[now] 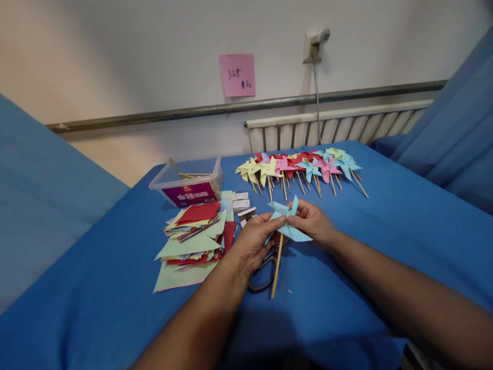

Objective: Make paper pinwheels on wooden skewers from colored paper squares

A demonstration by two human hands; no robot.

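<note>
A light blue paper pinwheel (295, 234) is held between my two hands above the table, its wooden stick (278, 267) slanting down toward me. My left hand (256, 239) is closed on the pinwheel's left side, thumb near its centre. From the right, my right hand (314, 223) pinches the paper by the centre, its thumb close to the other thumb. Whatever lies under the thumbs is hidden. Below my left hand, the dark handle of a pair of scissors (262, 288) shows on the blue cloth; the blades are mostly covered.
Finished-looking pinwheels (285, 165) in several colours lie in rows at the back right. A clear plastic box (221, 180) with sticks stands back left. In front are stacked coloured papers (185, 251) and small white boxes (241, 204). A radiator (346, 126) and metal rail (192, 112) line the wall.
</note>
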